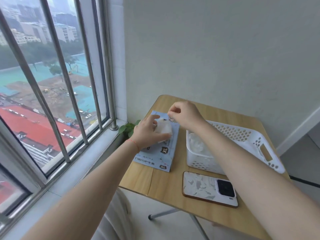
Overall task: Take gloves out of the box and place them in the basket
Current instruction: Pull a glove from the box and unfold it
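Observation:
A light blue glove box (161, 156) marked XL lies flat on the small wooden table (166, 184). A bunch of white gloves (163, 129) sticks up out of its opening. My left hand (149, 132) holds this bunch, thumb below it and fingers above. My right hand (185, 113) hovers over the far end of the box with fingers curled and fingertips pinched together; what it pinches is too small to tell. To the right stands a white perforated basket (242, 135) with several pale gloves (197, 146) in its left part.
A phone (209, 188) lies face down near the table's front edge, in front of the basket. A barred window (65, 94) and its sill run along the left. Green plant leaves (128, 129) show between sill and table. A wall stands behind.

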A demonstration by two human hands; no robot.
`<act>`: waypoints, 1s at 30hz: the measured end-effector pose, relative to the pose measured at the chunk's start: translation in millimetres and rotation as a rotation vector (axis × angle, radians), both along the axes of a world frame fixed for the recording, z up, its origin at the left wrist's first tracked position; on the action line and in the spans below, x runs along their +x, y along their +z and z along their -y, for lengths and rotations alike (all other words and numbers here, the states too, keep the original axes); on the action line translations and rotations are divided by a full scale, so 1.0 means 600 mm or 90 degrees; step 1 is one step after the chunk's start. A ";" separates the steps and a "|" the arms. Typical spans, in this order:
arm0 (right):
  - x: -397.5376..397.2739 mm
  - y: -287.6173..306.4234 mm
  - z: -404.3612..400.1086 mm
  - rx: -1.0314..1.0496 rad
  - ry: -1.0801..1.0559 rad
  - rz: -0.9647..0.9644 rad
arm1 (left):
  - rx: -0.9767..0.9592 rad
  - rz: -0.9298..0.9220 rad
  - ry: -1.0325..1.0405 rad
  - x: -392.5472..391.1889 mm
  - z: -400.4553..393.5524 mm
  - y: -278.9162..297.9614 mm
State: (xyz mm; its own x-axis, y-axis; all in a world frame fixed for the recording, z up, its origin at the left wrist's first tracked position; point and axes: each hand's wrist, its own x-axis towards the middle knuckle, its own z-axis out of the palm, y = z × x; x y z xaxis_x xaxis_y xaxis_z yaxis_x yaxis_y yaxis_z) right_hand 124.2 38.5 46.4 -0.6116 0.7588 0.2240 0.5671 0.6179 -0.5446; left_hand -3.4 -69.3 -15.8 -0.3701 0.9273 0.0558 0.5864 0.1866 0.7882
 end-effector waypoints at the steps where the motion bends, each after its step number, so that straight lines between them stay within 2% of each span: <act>1: 0.001 -0.004 0.006 -0.028 0.016 0.037 | 0.007 0.024 -0.005 -0.003 0.001 -0.002; 4: 0.002 -0.026 0.022 -0.062 0.010 0.183 | 0.019 0.078 -0.021 -0.012 0.005 -0.009; 6: -0.001 -0.035 0.025 -0.030 -0.008 0.220 | 0.017 0.050 -0.028 -0.011 0.008 -0.012; 10: -0.006 -0.033 0.020 -0.011 -0.043 0.160 | 0.003 -0.086 -0.032 -0.003 0.005 -0.022; 16: 0.005 -0.009 0.016 0.097 -0.041 0.114 | -0.002 -0.116 -0.027 0.003 0.005 -0.022; 20: 0.007 0.013 0.016 0.112 -0.066 -0.067 | -0.005 -0.116 -0.014 0.006 0.001 -0.025; 22: 0.008 0.024 0.015 0.056 -0.075 -0.152 | 0.007 -0.062 -0.019 0.006 0.004 -0.018; 26: 0.016 0.028 0.008 -0.041 -0.077 -0.199 | 0.071 0.234 -0.064 -0.004 0.018 0.011; 28: 0.018 0.028 0.007 -0.068 -0.071 -0.210 | 0.091 0.252 -0.052 -0.014 0.017 0.015; 30: 0.016 0.030 0.009 -0.100 -0.076 -0.232 | 0.097 0.182 -0.004 -0.019 0.010 0.011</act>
